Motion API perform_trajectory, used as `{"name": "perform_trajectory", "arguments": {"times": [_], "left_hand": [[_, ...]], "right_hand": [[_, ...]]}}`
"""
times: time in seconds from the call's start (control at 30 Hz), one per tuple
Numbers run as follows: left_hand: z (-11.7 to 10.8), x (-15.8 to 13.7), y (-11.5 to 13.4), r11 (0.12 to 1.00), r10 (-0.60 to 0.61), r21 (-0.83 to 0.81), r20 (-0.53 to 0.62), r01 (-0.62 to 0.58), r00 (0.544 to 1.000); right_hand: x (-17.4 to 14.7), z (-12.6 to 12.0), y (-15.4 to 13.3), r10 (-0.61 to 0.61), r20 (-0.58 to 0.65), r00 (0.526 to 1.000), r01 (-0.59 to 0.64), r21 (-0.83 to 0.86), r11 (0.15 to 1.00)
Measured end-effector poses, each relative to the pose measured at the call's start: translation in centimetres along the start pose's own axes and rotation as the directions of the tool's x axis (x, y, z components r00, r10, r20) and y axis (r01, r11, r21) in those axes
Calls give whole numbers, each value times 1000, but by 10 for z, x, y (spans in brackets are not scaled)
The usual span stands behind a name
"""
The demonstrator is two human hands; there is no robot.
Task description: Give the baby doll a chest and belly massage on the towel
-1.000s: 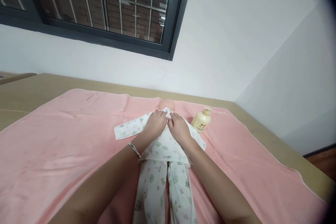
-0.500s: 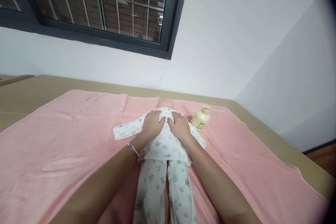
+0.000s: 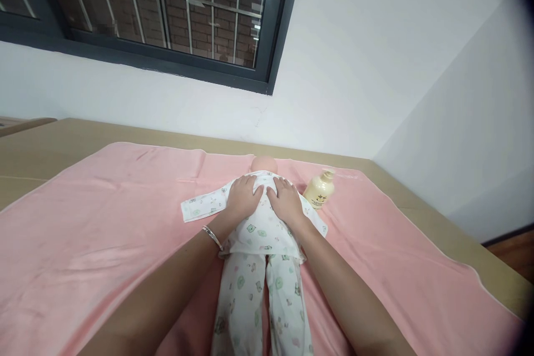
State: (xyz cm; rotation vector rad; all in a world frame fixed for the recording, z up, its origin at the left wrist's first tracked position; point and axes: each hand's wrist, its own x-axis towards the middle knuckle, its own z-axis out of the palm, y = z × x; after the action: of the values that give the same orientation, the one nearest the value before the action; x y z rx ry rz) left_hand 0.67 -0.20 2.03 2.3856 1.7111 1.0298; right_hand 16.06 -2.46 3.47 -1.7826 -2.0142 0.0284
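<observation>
A baby doll lies stretched out in the middle, dressed in a white printed top and matching trousers. Its bald head points away from me, and no face shows. My left hand rests flat on the left side of the doll's upper body, fingers extended; a silver bangle circles that wrist. On the right side of the same area lies my right hand, also flat, with its thumb close to the left one. The doll's left-hand sleeve spreads out sideways.
A cream pump bottle stands beside the doll's right-hand sleeve. Beneath everything a pink blanket covers much of a tan surface. A white wall and a dark-framed, barred window rise behind.
</observation>
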Motion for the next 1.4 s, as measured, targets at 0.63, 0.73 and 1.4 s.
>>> {"name": "perform_trajectory", "arguments": {"times": [0.63, 0.73, 1.4], "left_hand": [[1, 1, -2, 1000, -1, -5, 16, 1, 1000], [2, 1, -2, 1000, -4, -7, 6, 4, 1000], [1, 0, -2, 1000, -3, -19, 0, 3, 1000]], "right_hand": [[-1, 0, -2, 4, -4, 1000, -4, 8, 1000], [-1, 0, -1, 8, -3, 1000, -8, 3, 1000], [1, 2, 2, -4, 6, 1000, 4, 19, 1000]]}}
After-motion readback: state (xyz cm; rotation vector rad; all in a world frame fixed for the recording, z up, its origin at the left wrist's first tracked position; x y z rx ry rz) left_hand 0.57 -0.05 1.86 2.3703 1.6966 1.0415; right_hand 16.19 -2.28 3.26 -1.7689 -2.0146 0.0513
